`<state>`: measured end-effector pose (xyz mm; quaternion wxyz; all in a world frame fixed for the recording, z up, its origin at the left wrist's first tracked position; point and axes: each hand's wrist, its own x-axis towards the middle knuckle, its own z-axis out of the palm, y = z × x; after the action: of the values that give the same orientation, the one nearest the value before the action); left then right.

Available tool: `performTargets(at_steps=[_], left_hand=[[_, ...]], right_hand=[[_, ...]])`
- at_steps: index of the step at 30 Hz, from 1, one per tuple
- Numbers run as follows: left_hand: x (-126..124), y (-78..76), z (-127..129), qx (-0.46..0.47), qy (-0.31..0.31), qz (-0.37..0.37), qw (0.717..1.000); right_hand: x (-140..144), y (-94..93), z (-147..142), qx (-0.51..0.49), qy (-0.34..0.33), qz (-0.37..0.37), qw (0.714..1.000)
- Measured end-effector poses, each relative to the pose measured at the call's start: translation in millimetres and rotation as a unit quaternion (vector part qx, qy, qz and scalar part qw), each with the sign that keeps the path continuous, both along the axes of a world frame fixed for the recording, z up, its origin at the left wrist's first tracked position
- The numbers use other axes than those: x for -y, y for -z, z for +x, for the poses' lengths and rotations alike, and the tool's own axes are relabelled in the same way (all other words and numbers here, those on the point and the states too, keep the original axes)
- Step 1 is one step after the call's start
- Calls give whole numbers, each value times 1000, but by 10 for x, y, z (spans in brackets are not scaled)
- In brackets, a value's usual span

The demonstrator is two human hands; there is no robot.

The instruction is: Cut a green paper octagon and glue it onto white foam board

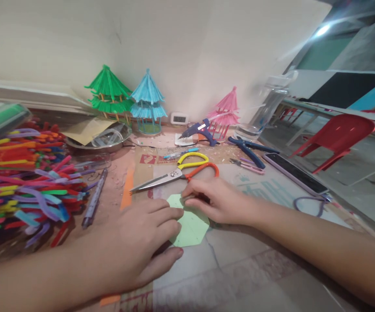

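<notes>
Beyond open room on the surface (239,264), a pale green paper (192,232) lies mid-surface, left hand (142,236) loosely spread at its left edge, right hand (211,199) bunched at its far edge, pinching or merely touching I cannot tell, scissors (174,174) just beyond.

1. The paper (191,232) is light green, with straight sides and corners.
2. It lies flat on top of the worktop (113,190).
3. It has a few tiny dark marks.
4. Some of it is covered, so I can't count all its sides.
</notes>
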<state>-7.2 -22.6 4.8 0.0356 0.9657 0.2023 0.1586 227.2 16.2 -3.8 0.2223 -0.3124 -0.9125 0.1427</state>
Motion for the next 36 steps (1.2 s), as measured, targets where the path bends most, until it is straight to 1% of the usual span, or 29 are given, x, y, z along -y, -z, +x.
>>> performTargets(at_steps=[3,5,6,8,10,12,14,17,19,24,28,31,36], left_hand=[[0,4,-7,0,-2,-1,1000],[-3,9,-13,1,-3,2,1000],[-4,11,-15,1,-3,5,1000],[-6,13,-17,-1,-4,11,1000],[-6,11,-15,0,-2,20,1000],[-6,7,-11,2,0,24,1000],[-5,6,-9,3,1,19,1000],[-3,11,-13,-5,-4,9,1000],[1,14,-19,-13,-11,4,1000],[3,4,-18,-1,-14,-8,1000],[3,-5,-9,-2,-11,-17,1000],[8,-1,-11,-10,-13,-19,1000],[8,13,-15,-2,-16,-20,1000]], right_hand=[[-4,10,2,-5,-5,-7,1000],[-15,24,7,-21,9,-7,1000],[-22,31,11,-42,18,-17,999],[-43,43,17,-107,45,-59,991],[-67,49,24,-166,72,-106,978],[-89,49,32,-183,87,-131,970],[-99,47,41,-162,86,-121,976],[-91,46,53,-108,63,-61,990],[-80,46,51,-83,44,-32,995],[-68,17,10,-5,19,26,999],[-55,-48,-3,79,15,72,994],[-34,-72,8,105,20,86,991],[-19,-41,21,78,27,53,995]])
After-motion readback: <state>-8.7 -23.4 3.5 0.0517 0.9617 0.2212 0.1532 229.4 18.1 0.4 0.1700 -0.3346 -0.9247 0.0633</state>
